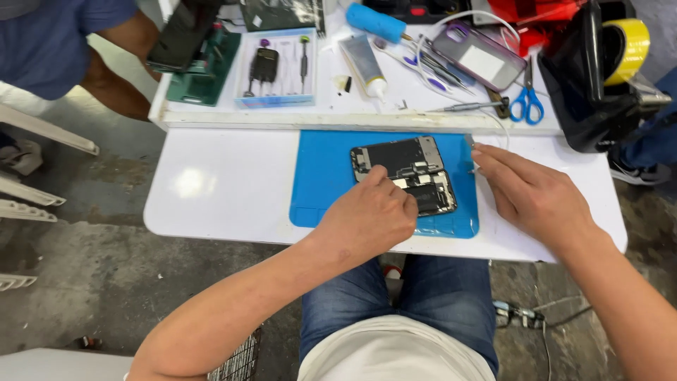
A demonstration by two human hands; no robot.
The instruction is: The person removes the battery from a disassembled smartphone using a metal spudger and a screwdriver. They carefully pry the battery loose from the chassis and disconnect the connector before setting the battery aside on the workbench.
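Observation:
An opened phone [403, 164] with its dark battery and circuit parts exposed lies on a blue work mat [321, 183] on the white table. My left hand [370, 215] rests on the phone's near edge, fingers curled down onto it. My right hand [529, 194] lies at the mat's right edge, fingers stretched toward the phone's upper right corner, pinching a thin metal tool whose tip barely shows.
On the raised shelf [282, 118] behind the mat are blue-handled scissors [526, 102], a phone in a purple case [479, 56], a glue tube [364, 63], a tool tray [276, 67] and yellow tape [627, 46]. Another person [77, 53] sits at the far left.

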